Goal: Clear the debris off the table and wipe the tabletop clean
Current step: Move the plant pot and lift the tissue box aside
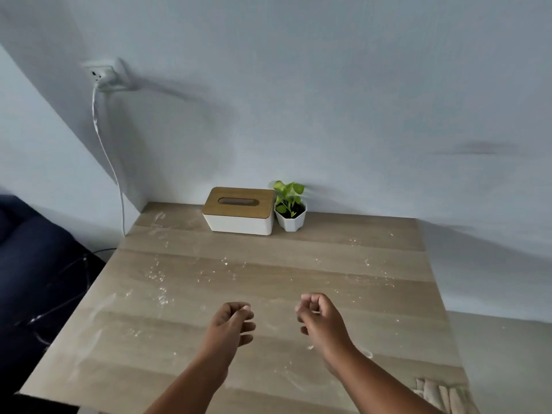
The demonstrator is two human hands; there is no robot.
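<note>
Wood table, white debris scattered; both hands curled, empty

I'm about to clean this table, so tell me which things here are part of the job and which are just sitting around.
Part of the job:
- white crumbs scattered on the tabletop
- cloth at the near right corner
- left hand and right hand, fingers curled, holding nothing

Just sitting around:
- tissue box
- potted plant
- wall socket with cable
</note>
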